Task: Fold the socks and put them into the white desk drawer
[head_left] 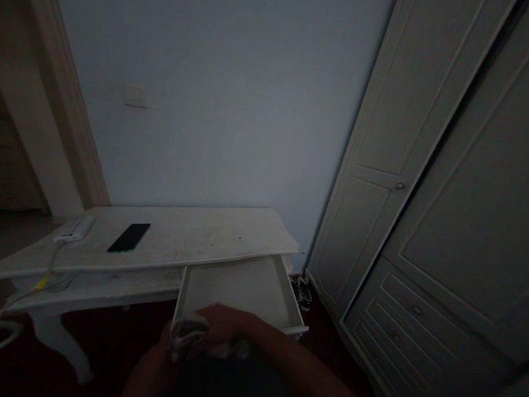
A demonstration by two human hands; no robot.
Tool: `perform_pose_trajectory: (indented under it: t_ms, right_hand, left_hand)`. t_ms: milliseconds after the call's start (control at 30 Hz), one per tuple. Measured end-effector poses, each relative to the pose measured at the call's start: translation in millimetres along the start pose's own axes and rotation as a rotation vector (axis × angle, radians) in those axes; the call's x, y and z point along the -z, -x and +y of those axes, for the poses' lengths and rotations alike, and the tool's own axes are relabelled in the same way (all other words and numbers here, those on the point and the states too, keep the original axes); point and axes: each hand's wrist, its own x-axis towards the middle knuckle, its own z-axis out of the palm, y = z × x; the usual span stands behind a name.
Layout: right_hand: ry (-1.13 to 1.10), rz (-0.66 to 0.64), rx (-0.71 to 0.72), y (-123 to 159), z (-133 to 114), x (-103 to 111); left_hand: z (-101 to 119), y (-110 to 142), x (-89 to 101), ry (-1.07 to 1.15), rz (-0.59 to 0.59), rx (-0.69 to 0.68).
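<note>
A pulled-out drawer (238, 286) of the white table juts toward me, and its visible floor is bare. In front of it, low in the view, both hands are close together on a crumpled light-and-dark cloth (190, 334). My right hand (223, 326) reaches in from the right, closed on the cloth above the drawer's front. My left hand (162, 353) is closed around the cloth's left side. Darkness and blur hide most of the fingers. Another pale bit of cloth shows under my right wrist.
On the white table (187, 235) lie a dark phone (129, 237) and a white power strip (75, 228) with a cable hanging down at the left. Shoes (302, 293) stand on the dark red floor beside the drawer. A pale wardrobe (376, 190) fills the right side.
</note>
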Motion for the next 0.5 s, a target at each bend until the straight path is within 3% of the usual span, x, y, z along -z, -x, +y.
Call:
perform_pose_trajectory:
  t_ms: [200, 267, 367, 500]
  right_hand:
    - [0.142, 0.154, -0.145, 142, 59, 52]
    - [0.195, 0.249, -0.22, 163, 68, 57]
    - [0.248, 0.253, -0.269, 136, 59, 42]
    - [0.235, 0.071, -0.107, 40, 10, 4]
  left_hand:
    - [22, 5, 10.1, -0.028, -0.051, 0.023]
    - [28, 6, 13.0, -0.065, -0.05, 0.038]
    - [33, 8, 15.2, -0.102, -0.051, 0.067]
    - [19, 5, 12.3, -0.043, -0.036, 0.035]
